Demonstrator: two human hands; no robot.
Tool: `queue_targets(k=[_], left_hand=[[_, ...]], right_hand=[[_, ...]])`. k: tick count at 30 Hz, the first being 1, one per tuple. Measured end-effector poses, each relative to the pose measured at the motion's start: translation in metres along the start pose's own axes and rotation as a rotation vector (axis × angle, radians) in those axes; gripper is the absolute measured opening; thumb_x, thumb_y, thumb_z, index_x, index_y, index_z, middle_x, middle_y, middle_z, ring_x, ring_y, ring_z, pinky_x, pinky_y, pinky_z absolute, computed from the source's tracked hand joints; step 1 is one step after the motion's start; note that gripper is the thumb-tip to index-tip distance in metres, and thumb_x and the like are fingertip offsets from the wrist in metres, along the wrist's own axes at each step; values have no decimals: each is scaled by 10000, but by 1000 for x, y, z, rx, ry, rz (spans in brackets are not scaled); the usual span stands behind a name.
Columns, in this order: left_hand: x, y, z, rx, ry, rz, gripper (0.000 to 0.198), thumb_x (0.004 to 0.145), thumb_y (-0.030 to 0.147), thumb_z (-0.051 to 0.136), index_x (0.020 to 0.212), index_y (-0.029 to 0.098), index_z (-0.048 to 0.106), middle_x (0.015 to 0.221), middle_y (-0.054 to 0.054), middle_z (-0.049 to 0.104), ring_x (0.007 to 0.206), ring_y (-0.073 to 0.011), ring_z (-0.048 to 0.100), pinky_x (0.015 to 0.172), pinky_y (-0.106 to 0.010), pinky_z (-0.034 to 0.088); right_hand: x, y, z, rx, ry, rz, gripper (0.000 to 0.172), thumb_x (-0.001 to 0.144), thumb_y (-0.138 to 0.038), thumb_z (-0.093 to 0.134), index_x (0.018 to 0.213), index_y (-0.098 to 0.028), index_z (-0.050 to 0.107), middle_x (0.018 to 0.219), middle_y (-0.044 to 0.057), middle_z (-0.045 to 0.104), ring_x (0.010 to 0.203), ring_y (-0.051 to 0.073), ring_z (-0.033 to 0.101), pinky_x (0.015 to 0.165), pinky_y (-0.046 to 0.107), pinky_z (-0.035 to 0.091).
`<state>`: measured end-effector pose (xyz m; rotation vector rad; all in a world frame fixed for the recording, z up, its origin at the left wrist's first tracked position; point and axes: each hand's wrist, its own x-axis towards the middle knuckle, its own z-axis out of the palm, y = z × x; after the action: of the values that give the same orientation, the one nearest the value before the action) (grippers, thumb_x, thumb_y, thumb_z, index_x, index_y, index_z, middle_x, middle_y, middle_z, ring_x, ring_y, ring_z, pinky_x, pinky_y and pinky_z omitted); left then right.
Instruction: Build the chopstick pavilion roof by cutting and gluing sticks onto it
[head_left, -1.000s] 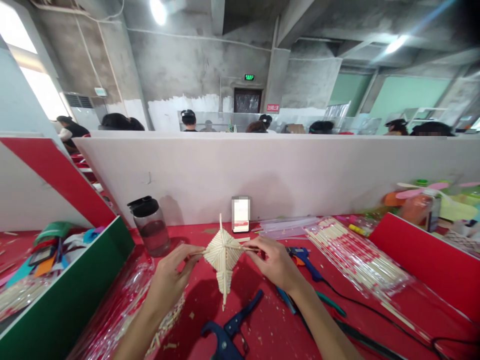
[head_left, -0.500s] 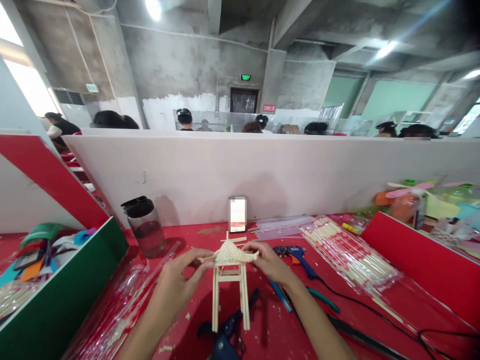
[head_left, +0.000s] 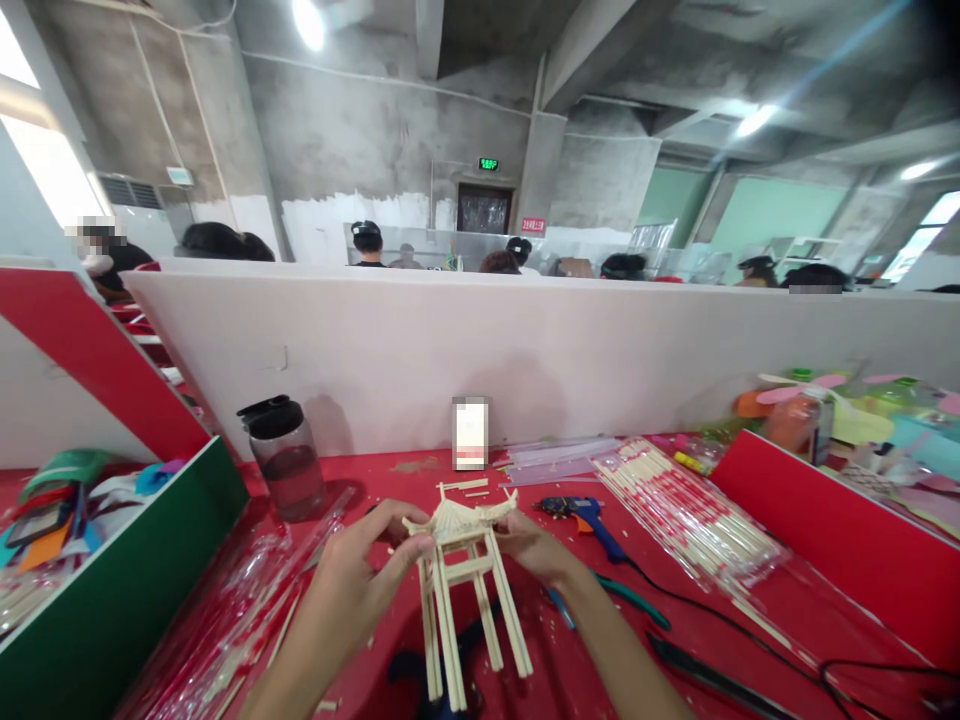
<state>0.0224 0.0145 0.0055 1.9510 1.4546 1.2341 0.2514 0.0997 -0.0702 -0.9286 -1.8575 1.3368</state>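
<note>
I hold a small pavilion model [head_left: 463, 580] made of pale wooden sticks above the red table [head_left: 667, 640]. Its curved roof points away from me and its long legs tilt toward me. My left hand [head_left: 360, 590] pinches the roof's left edge. My right hand [head_left: 536, 548] grips the roof's right edge. Both hands are closed on the model. A dark blue tool lies under the legs, mostly hidden.
A blue glue gun [head_left: 585, 517] with a black cord lies right of my hands. Packs of wooden sticks [head_left: 682, 515] sit further right. A dark bottle [head_left: 281, 455] and a phone [head_left: 470, 433] stand by the white partition [head_left: 525, 340]. Green box wall [head_left: 127, 590] at left; people beyond.
The model was turned from roof facing me to standing upright, and now its legs tip toward me. Both hands kept hold of the roof throughout.
</note>
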Motion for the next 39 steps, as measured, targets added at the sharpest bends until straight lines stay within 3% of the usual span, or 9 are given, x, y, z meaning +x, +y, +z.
queue_targets(k=[6, 11, 15, 23, 27, 30, 35, 39], left_hand=[[2, -7, -2, 35, 51, -68, 237, 898, 451, 618, 969, 240, 701, 766, 1, 718, 719, -200, 683, 685, -266, 522], [9, -31, 2, -91, 57, -181, 262, 884, 457, 616, 949, 213, 684, 890, -50, 773, 828, -234, 727, 742, -304, 554], [12, -52, 5, -209, 41, -183, 281, 884, 437, 587, 942, 186, 699, 889, -80, 796, 836, -242, 743, 767, -329, 568], [10, -68, 8, -382, 53, -248, 473, 868, 548, 633, 1124, 150, 652, 1074, -146, 795, 929, -265, 757, 790, -355, 586], [10, -78, 11, -470, 81, -300, 750, 794, 635, 705, 1311, 112, 557, 1118, -190, 782, 965, -293, 754, 835, -392, 584], [9, -83, 12, -515, 72, -360, 897, 748, 678, 733, 1393, 94, 515, 1170, -209, 766, 1031, -322, 739, 878, -417, 575], [5, -77, 10, -651, 28, -493, 769, 873, 665, 613, 1453, 168, 523, 1348, -177, 691, 1234, -324, 654, 1051, -465, 496], [4, -70, 0, -662, -112, -520, 672, 939, 679, 476, 1365, 185, 639, 1401, -155, 659, 1323, -332, 587, 1139, -494, 410]], right_hand=[[3, -3, -11, 62, 99, -23, 433, 845, -604, 686, 831, -171, 682, 718, -5, 630, 655, 149, 552, 630, 259, 449], [2, -8, -19, 36, 186, -56, 336, 882, -505, 701, 909, -170, 700, 841, 18, 681, 761, 164, 600, 720, 271, 461], [-1, -12, -23, -73, 176, -79, 280, 888, -454, 706, 898, -175, 713, 915, 47, 724, 894, 214, 653, 821, 311, 482], [-4, -22, -25, -156, 153, -64, 215, 929, -379, 655, 910, -179, 732, 914, 50, 742, 880, 213, 667, 780, 300, 480], [-8, -29, -26, -101, 66, -48, 174, 914, -346, 666, 882, -178, 697, 856, 43, 739, 799, 192, 665, 740, 288, 481], [-12, -35, -25, -23, -88, 10, 150, 880, -326, 706, 880, -182, 665, 839, 47, 750, 788, 193, 676, 718, 284, 488], [-16, -39, -13, 77, -314, 81, 152, 858, -316, 726, 880, -181, 658, 834, 45, 755, 743, 177, 683, 682, 271, 496], [-14, -37, -5, 33, -370, 97, 112, 873, -289, 706, 887, -181, 679, 803, 21, 741, 694, 147, 661, 660, 249, 485]])
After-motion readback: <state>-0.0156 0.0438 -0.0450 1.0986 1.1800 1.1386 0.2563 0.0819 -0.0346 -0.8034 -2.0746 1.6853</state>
